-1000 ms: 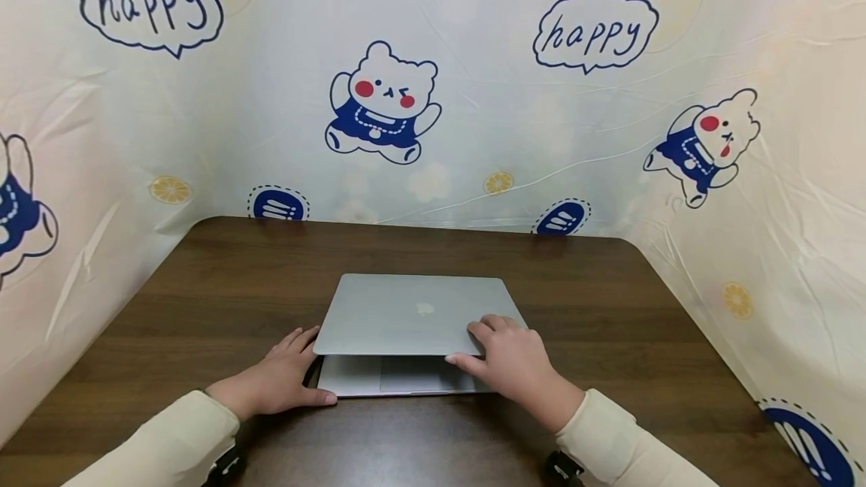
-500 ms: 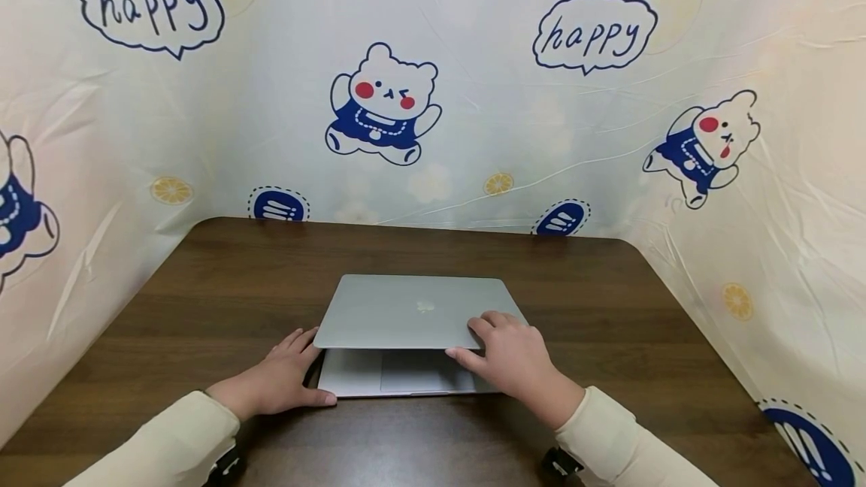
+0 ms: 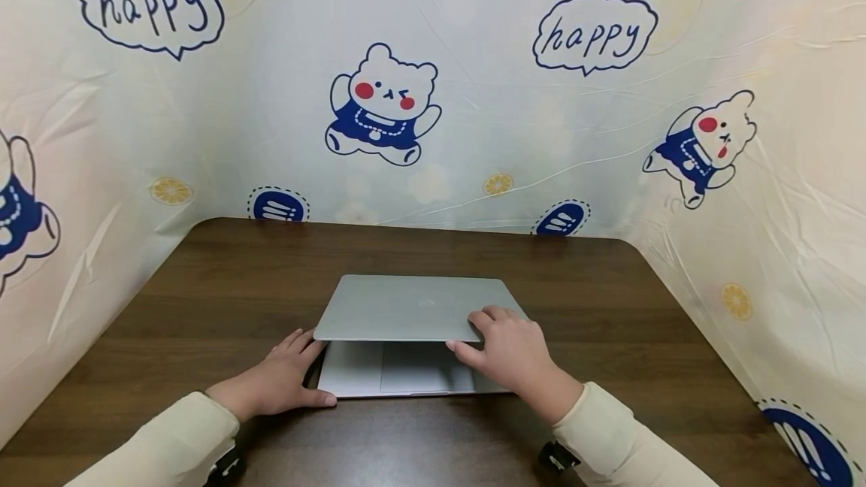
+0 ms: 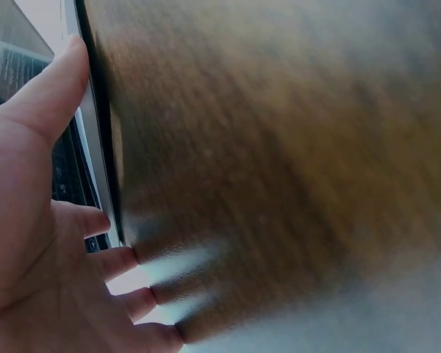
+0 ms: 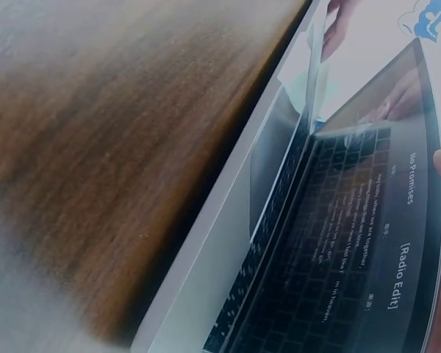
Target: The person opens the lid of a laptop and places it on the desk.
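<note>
Two hands work a silver laptop (image 3: 413, 322) at mid-table: the right hand (image 3: 510, 355) pinches its partly raised lid (image 3: 406, 307), the left hand (image 3: 280, 382) lies flat, fingers relaxed, against the base corner. If that pinch slips, the lid probably drops shut. Bear-print cloth (image 3: 382, 104) walls the wooden table (image 3: 609, 307); nothing blocks the lid.

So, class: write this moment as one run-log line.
laptop: lid part-open, screen lit | right hand: grips lid's front edge | left hand: rests at base's left corner | table: wooden
</note>
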Tool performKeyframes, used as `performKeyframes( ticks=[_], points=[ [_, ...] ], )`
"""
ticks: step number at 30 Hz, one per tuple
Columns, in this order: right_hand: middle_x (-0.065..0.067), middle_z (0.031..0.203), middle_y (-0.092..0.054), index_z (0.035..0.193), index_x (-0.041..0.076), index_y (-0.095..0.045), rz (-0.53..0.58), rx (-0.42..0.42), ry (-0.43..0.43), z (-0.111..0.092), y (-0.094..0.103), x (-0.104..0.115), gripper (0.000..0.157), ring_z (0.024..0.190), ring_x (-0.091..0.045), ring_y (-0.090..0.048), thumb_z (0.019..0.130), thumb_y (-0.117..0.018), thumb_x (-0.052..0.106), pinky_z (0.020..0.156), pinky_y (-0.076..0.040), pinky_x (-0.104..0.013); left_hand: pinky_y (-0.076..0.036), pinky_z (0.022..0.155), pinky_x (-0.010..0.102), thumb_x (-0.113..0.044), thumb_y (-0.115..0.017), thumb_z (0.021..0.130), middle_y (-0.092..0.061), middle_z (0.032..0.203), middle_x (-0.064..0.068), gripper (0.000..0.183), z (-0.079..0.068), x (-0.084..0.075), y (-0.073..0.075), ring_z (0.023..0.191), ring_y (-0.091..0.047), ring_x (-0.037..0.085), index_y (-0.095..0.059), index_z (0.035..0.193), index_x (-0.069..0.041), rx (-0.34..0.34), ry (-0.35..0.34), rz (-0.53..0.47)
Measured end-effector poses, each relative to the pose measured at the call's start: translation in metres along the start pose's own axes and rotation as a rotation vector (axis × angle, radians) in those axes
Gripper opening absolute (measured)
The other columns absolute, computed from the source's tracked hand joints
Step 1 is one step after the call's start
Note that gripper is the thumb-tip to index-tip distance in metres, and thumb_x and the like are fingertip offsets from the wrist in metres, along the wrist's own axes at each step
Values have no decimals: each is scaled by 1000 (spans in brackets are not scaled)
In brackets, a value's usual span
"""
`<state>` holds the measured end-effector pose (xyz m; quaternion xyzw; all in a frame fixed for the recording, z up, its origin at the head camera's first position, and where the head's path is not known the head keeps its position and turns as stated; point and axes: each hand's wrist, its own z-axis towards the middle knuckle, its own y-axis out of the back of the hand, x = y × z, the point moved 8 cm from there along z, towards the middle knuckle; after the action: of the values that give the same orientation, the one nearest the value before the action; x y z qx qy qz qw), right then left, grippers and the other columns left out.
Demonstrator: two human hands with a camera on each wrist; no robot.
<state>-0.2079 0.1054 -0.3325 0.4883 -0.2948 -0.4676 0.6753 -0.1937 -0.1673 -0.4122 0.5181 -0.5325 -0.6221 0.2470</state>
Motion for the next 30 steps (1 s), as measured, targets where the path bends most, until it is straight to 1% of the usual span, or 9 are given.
performKeyframes(
  ticks=[6,12,18,26,30],
  points=[
    [0,96,-65,97,19,-67,-6,-41,24,2,4,1,53,82,-17,-62,76,-51,65,53,-48,-36,-25,92,64,-64,-62,67,-29,136,29,99,0,0,0,125,-20,50,-36,132,6,9,6,2],
    [1,93,-65,94,19,-68,-19,-80,33,3,7,1,51,77,-16,-62,75,-52,64,49,-47,-34,-24,93,63,-63,-63,67,-30,135,29,100,1,0,0,125,-20,50,-35,133,6,11,10,0],
    [1,92,-66,93,19,-68,-30,-96,41,4,8,1,50,74,-16,-62,74,-53,63,47,-46,-33,-24,93,63,-64,-63,66,-30,135,28,100,1,0,0,125,-21,50,-35,133,5,8,6,5],
    [1,88,-66,90,19,-68,-28,-130,52,5,13,3,48,69,-16,-62,73,-55,62,42,-43,-31,-26,91,64,-63,-63,66,-32,134,28,100,1,-1,2,124,-23,50,-35,133,6,-16,-11,17],
    [1,88,-66,90,19,-68,-27,-127,52,6,14,3,49,68,-16,-62,73,-55,62,41,-42,-30,-26,91,64,-64,-63,66,-32,134,28,100,1,-1,2,124,-23,50,-35,133,5,-21,-14,20]
  ],
)
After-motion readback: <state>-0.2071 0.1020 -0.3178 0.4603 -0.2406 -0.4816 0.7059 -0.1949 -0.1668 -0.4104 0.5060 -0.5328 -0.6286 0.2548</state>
